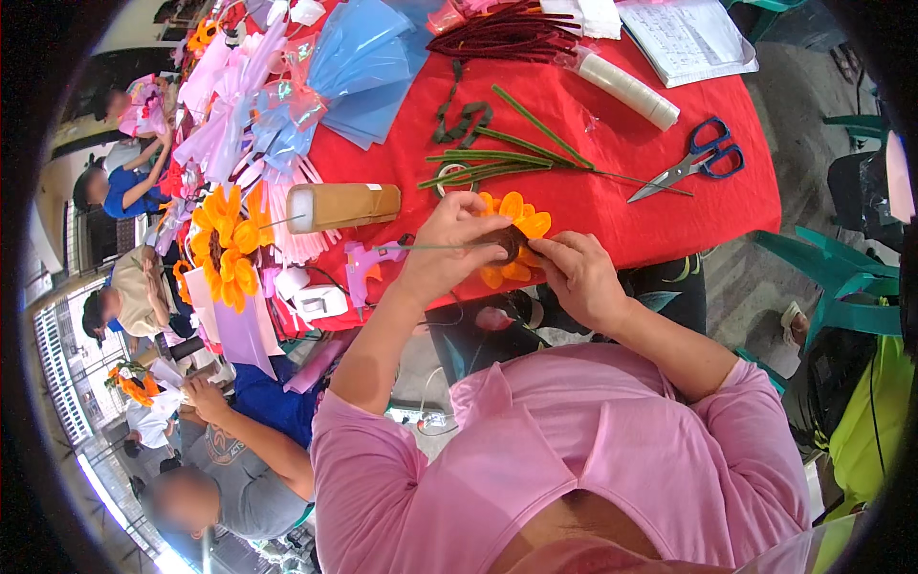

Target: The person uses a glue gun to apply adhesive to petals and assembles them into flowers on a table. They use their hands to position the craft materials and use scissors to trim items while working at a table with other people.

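Note:
Between my two hands is an orange flower [533, 224] with looped, fuzzy petals and a dark brown centre [513, 242]. A thin stem [437, 247] runs from it to the left, across my left hand. My left hand [453, 240] grips the flower at its dark middle, thumb below and fingers above. The fingertips of my right hand [582, 276] pinch its right edge; exactly what they pinch is hidden. Just above the flower lie green pipe cleaners [502, 161] and a roll of tape [455, 176].
Blue-handled scissors [692, 159] lie to the right on the red tablecloth [645, 222]. A purple glue gun [364, 269] and a brown-wrapped foam block [348, 208] are left, near finished orange flowers [228, 247]. Dark red pipe cleaners [502, 32] lie at the back. Another person [244, 459] sits at left.

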`<move>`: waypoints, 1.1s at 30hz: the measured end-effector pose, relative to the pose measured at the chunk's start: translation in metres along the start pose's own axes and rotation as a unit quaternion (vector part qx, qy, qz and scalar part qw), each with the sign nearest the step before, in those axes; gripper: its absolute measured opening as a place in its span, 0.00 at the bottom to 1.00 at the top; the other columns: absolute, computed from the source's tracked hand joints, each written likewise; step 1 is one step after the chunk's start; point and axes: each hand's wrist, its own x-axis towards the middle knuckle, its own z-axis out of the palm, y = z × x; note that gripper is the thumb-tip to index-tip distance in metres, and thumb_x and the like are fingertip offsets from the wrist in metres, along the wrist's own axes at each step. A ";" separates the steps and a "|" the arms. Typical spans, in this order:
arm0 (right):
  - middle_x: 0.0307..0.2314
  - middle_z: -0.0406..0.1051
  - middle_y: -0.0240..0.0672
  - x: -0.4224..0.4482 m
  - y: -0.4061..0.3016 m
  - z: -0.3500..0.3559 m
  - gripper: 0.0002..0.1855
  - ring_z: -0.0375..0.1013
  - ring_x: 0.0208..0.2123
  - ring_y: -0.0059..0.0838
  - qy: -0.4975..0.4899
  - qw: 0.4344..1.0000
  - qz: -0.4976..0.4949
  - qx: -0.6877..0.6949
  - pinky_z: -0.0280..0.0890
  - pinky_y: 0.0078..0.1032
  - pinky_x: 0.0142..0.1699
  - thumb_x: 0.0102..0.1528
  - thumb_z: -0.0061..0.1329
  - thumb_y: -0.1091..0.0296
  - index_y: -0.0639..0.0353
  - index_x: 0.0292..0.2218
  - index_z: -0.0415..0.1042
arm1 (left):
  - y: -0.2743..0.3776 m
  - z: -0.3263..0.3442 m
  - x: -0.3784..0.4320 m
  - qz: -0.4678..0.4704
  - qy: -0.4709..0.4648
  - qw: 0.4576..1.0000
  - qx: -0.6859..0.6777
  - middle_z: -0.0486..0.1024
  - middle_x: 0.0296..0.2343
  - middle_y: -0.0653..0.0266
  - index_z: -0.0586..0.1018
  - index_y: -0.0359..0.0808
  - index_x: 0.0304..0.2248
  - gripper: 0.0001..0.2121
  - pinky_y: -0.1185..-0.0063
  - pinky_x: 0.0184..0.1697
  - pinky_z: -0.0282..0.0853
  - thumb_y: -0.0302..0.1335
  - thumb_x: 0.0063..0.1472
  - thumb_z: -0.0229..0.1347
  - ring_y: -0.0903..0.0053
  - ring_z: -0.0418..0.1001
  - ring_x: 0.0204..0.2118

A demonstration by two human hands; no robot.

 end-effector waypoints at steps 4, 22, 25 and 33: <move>0.28 0.69 0.39 0.000 -0.004 -0.002 0.15 0.69 0.29 0.40 -0.017 0.998 0.038 0.038 0.64 0.30 0.36 0.46 0.49 0.79 0.62 0.39 0.71 | -0.004 0.001 0.001 0.014 -0.006 1.000 -0.001 0.63 0.39 0.62 0.78 0.41 0.40 0.21 0.79 0.42 0.65 0.27 0.42 0.65 0.76 0.66 0.36; 0.26 0.68 0.38 0.001 -0.003 0.007 0.14 0.69 0.29 0.40 0.012 1.000 0.006 0.017 0.61 0.34 0.34 0.45 0.51 0.74 0.59 0.37 0.71 | 0.001 -0.018 -0.003 0.123 -0.026 0.985 0.122 0.71 0.37 0.63 0.80 0.45 0.34 0.13 0.75 0.38 0.66 0.29 0.45 0.62 0.71 0.69 0.34; 0.25 0.69 0.39 0.008 -0.004 -0.001 0.12 0.69 0.29 0.40 -0.004 0.999 0.025 0.030 0.62 0.33 0.35 0.46 0.50 0.75 0.59 0.36 0.72 | 0.010 -0.015 -0.003 0.154 0.030 0.979 0.131 0.74 0.35 0.61 0.80 0.41 0.31 0.10 0.74 0.34 0.67 0.27 0.45 0.61 0.69 0.71 0.32; 0.25 0.69 0.39 0.056 0.002 -0.034 0.11 0.70 0.27 0.40 -0.040 0.999 -0.012 0.024 0.63 0.35 0.33 0.46 0.48 0.74 0.57 0.34 0.75 | 0.044 0.005 -0.011 0.146 0.235 0.935 0.221 0.76 0.32 0.59 0.78 0.36 0.26 0.06 0.74 0.29 0.68 0.26 0.46 0.61 0.67 0.73 0.26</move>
